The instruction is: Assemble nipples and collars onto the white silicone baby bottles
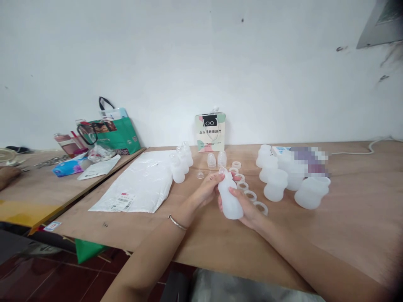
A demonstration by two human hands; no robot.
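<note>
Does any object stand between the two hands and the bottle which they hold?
Nothing visible does: the left hand touches the bottle near its top, and the right hand holds its body directly. The rings lie behind, not between.

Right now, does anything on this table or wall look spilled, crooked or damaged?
Nothing looks spilled around the bottle you're holding. The wall has dark marks at upper right, possibly damage. A pixelated patch at right hides whatever is there, so I can't judge that spot.
</note>
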